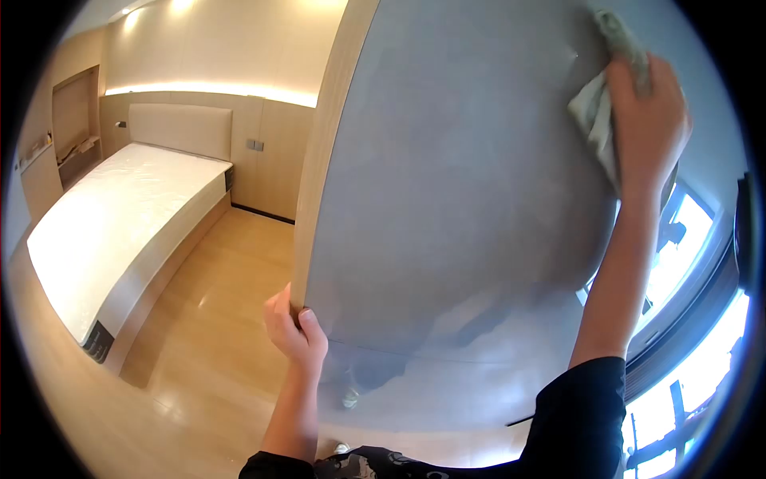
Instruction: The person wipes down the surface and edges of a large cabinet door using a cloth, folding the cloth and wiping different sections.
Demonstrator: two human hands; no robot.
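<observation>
A large grey, glossy door-like panel [447, 184] with a wood-coloured edge [329, 120] stands upright in front of me. My left hand [295, 329] is closed around that edge low down, its thumb on the grey face and its fingers on the far side. High at the upper right, my right hand [650, 120] grips a crumpled pale cloth [592, 112] against the grey surface. Part of the cloth sticks out above the fingers, and the rest hangs below and left of them. The palm hides some of it.
Left of the panel is a bed with a plastic-wrapped mattress [136, 207] and a beige headboard [180, 128]. Shiny wood-toned floor [215, 303] runs between bed and panel. Bright windows [682, 239] are at the right. A recessed shelf [77, 120] is in the far-left wall.
</observation>
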